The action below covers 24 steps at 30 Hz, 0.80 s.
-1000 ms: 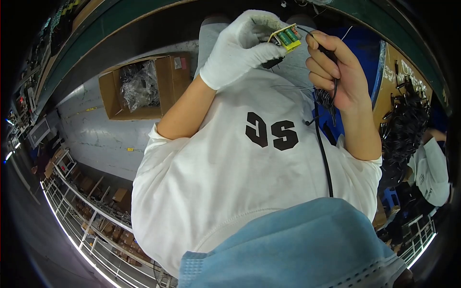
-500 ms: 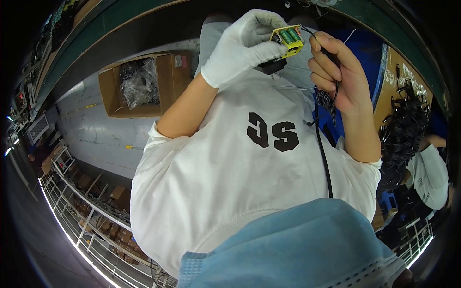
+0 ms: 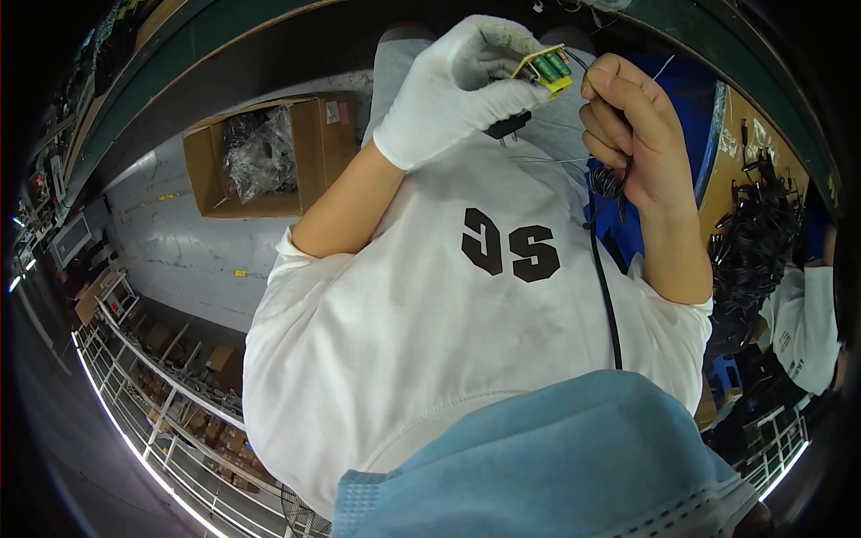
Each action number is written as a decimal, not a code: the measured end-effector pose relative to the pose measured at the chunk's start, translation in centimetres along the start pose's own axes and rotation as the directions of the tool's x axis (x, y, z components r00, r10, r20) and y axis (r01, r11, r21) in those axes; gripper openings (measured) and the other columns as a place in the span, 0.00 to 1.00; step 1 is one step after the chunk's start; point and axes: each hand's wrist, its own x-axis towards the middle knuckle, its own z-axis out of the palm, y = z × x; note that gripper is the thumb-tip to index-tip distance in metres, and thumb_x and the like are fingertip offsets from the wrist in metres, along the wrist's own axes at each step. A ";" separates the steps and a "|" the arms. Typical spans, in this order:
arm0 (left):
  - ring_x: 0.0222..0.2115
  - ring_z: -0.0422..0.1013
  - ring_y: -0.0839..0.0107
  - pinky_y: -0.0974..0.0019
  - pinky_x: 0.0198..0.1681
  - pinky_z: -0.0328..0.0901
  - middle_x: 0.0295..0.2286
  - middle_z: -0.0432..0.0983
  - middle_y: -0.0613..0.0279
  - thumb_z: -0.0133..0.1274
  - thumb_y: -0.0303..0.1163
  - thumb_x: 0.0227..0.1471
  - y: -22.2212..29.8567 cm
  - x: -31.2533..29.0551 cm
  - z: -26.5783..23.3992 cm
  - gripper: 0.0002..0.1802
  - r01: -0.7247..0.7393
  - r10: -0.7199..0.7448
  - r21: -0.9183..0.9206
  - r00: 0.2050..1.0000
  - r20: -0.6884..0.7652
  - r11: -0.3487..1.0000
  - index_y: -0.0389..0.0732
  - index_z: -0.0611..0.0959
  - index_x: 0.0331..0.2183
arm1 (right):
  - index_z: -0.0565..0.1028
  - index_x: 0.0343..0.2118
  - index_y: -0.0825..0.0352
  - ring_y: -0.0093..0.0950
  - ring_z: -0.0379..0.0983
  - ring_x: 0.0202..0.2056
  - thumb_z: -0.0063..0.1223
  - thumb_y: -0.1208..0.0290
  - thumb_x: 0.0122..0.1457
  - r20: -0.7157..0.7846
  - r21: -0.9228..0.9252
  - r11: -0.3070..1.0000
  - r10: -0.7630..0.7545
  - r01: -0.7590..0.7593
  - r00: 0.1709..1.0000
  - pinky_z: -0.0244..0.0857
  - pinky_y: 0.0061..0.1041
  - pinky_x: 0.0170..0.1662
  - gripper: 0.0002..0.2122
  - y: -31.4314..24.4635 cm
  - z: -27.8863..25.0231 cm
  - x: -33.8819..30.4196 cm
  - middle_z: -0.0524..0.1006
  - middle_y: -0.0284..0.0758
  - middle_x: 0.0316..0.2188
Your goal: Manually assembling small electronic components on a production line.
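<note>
A tilted yellow circuit board [image 3: 552, 70] is held near black cable [image 3: 626, 170].

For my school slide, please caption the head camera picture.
A gloved left hand holds a yellow circuit board with green parts; the bare right hand grips a black cable.

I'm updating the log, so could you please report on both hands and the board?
Left hand, gloved: gripping board. Right hand, bare: holding black cable. Board: green parts exposed, close to right hand. Only thin dark wire visible between.

Head-worn fisheye — downward, close above both hands [image 3: 441, 97]
</note>
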 end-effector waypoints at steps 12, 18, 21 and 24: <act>0.38 0.74 0.71 0.73 0.42 0.71 0.41 0.76 0.55 0.63 0.26 0.48 -0.5 0.8 0.8 0.25 0.069 -0.099 -0.247 0.989 -0.111 0.967 0.33 0.73 0.48 | 0.72 0.34 0.66 0.11 0.48 0.14 0.45 0.68 0.66 -0.020 -0.137 0.973 -0.191 0.187 0.981 0.44 0.12 0.18 0.07 1.7 0.6 1.2 0.62 0.24 0.12; 0.39 0.75 0.71 0.72 0.40 0.72 0.43 0.75 0.52 0.62 0.29 0.49 -0.7 1.3 -0.6 0.30 0.264 -0.243 -0.238 0.963 0.114 0.935 0.33 0.70 0.52 | 0.73 0.39 0.67 0.13 0.50 0.16 0.41 0.66 0.68 0.027 -0.201 0.959 -0.200 0.201 0.979 0.47 0.12 0.21 0.10 1.9 -0.2 1.8 0.65 0.26 0.16; 0.39 0.75 0.69 0.71 0.40 0.72 0.45 0.74 0.49 0.61 0.30 0.50 0.1 2.1 -0.7 0.33 0.287 -0.284 -0.003 0.951 0.118 0.958 0.33 0.67 0.55 | 0.73 0.45 0.67 0.14 0.51 0.17 0.38 0.65 0.69 -0.024 -0.564 0.752 -0.428 0.341 0.904 0.47 0.12 0.22 0.13 1.5 -1.2 2.8 0.67 0.27 0.18; 0.37 0.74 0.71 0.72 0.39 0.71 0.43 0.75 0.51 0.60 0.30 0.50 1.0 3.2 -0.2 0.30 0.267 -0.275 0.078 0.955 0.110 0.960 0.33 0.69 0.53 | 0.72 0.51 0.68 0.16 0.53 0.18 0.35 0.64 0.70 0.013 -0.666 0.642 -0.500 0.380 0.866 0.49 0.12 0.23 0.17 0.0 -3.3 2.6 0.69 0.28 0.24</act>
